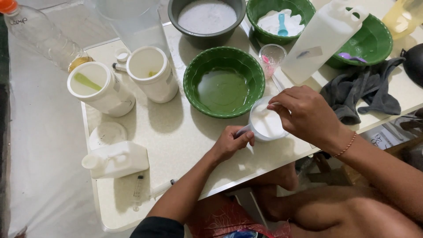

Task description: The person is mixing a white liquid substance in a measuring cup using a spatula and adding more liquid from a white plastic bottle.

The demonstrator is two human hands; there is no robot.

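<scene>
My left hand grips the handle of a small white cup full of white liquid, near the table's front edge. My right hand hovers over the cup's rim, fingers pinched on something thin that I cannot make out. Just behind the cup stands a green bowl holding clear greenish liquid.
Two open white jars stand at the left, with a white lid, a lying white jug and a syringe in front. Behind are a grey bowl of white powder, two green bowls, a white jerrycan, a small glass, a grey cloth, and a plastic bottle at far left.
</scene>
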